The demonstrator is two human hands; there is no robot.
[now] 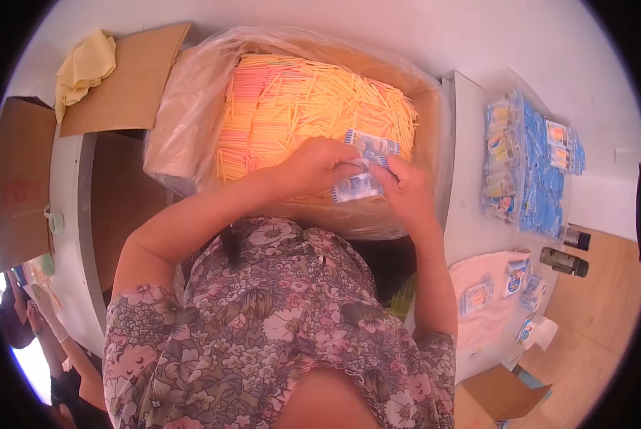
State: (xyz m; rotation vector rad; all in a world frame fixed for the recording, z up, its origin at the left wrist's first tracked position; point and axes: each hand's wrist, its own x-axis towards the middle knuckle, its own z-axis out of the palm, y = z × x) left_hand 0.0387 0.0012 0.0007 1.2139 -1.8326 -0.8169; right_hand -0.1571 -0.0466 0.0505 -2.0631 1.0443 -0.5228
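Observation:
Between my hands is a small clear plastic packet (360, 187) with blue printed, crimped edges. My left hand (319, 166) is closed in a pinch on its left side. The fingers of my right hand (407, 187) pinch its right side, close to the left fingertips. Whether it is one packet or two overlapping, I cannot tell. Beneath and beyond my hands lies a heap of thin yellow, orange and pink sticks (313, 96). They fill a large cardboard box (429, 114) lined with a clear plastic bag (184, 121).
On the right, a clear bin (524, 154) holds many blue packets. Nearer are a pink cloth (470, 322) with several packets and two dark-capped bottles (563, 261). A cardboard flap (134, 79) with a yellow cloth (88, 68) stands far left. Another person's hands (45, 318) show lower left.

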